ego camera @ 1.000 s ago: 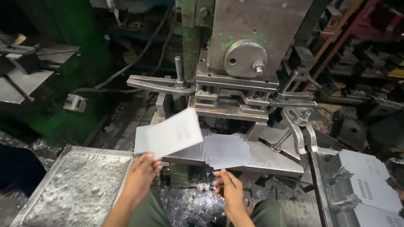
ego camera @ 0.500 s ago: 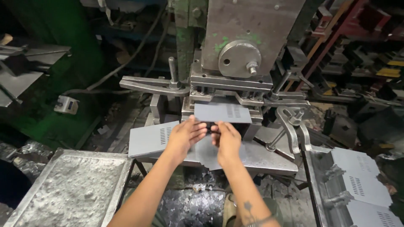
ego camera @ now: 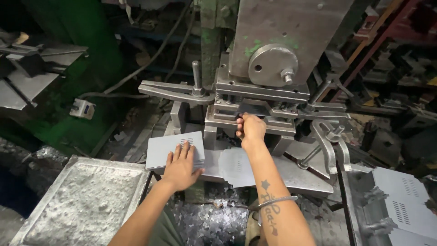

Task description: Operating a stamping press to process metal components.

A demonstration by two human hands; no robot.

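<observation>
Loading step, looks like: grey vented sheet (ego camera: 175,149) is pinned flat under the open left hand (ego camera: 181,167) while another piece, mostly hidden, is gripped in the die (ego camera: 255,119) by the right hand (ego camera: 251,129); fingers probably need clearing next

A dim workshop: green-painted machine frame (ego camera: 86,54) at left, cluttered dark metal racks (ego camera: 400,77) at right, scrap-strewn floor (ego camera: 214,223).
</observation>
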